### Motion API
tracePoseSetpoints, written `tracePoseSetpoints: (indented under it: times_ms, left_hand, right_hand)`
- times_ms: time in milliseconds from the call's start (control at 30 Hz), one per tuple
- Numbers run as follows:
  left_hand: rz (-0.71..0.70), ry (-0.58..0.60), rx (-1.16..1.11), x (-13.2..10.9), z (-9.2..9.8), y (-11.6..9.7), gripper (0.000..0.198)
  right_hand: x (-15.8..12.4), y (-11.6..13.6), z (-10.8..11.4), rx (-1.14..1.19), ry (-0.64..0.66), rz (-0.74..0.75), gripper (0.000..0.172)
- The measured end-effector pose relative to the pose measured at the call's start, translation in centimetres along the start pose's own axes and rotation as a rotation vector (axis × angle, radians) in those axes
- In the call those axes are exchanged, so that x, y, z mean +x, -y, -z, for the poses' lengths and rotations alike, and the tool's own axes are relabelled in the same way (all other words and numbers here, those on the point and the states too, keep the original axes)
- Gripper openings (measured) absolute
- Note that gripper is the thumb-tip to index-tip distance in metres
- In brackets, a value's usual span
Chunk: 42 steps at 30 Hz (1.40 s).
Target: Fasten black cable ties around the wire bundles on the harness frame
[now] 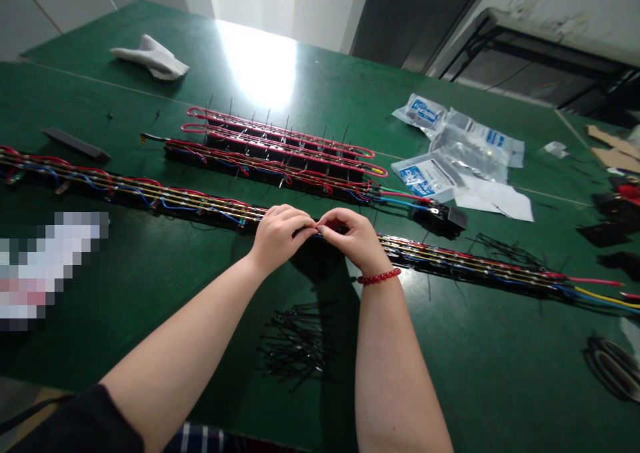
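Note:
A long black strip [130, 190] carrying red, blue and yellow wires runs across the table from the left edge to the right. Over its middle, my left hand [281, 232] pinches with thumb and forefinger. My right hand [353, 238], with a red bead bracelet at the wrist, is pinched too, its fingertips almost meeting the left ones. Whatever lies between the fingertips is too small and hidden to make out. Below the hands is a loose pile of black cable ties [297, 343]. Thin black tie ends stick out from the strip's right part.
Behind the strip lie shorter black pieces with looped red wires [280, 150], ending at a black block [443, 221]. Plastic bags [425, 173] sit at the back right. A white cloth [153, 58] and a dark bar [75, 144] are at left. Dark tool handles [613, 368] show at right.

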<state>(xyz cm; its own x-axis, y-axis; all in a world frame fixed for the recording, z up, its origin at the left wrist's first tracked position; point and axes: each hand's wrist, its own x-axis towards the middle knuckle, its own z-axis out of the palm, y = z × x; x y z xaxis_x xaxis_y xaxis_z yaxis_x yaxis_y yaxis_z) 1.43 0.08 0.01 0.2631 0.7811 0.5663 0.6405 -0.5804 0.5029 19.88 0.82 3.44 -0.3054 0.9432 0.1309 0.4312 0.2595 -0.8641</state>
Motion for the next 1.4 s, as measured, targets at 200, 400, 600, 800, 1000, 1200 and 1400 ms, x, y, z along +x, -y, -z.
tracePoseSetpoints:
  times_ms: [200, 400, 600, 800, 1000, 1200, 1400]
  left_hand:
    - [0.018, 0.005, 0.006, 0.02, 0.00, -0.09, 0.018]
    - [0.011, -0.007, -0.002, -0.03, -0.07, -0.05, 0.017]
    - [0.001, -0.028, -0.015, 0.00, -0.16, 0.06, 0.014]
    - [-0.026, -0.044, -0.005, 0.00, -0.20, 0.11, 0.015]
    - [-0.019, -0.027, 0.010, 0.00, -0.19, 0.11, 0.016]
    - [-0.047, -0.030, 0.012, -0.01, -0.17, 0.23, 0.015]
    - [-0.037, -0.028, 0.014, -0.02, -0.14, 0.18, 0.012]
  right_hand:
    - [0.00, 0.12, -0.07, -0.015, 0.002, -0.010, 0.008]
    - [0.04, 0.12, -0.16, -0.020, -0.003, -0.005, 0.007]
    - [0.06, 0.12, -0.16, -0.004, 0.006, -0.010, 0.007]
    - [0.09, 0.02, -0.18, -0.011, 0.011, -0.011, 0.006]
    - [0.13, 0.28, -0.22, -0.020, 0.008, -0.003, 0.005]
    - [0.09, 0.32, -0.21, -0.029, 0.009, -0.004, 0.005]
    - [0.09, 0.04, -0.36, -0.029, 0.017, -0.004, 0.005]
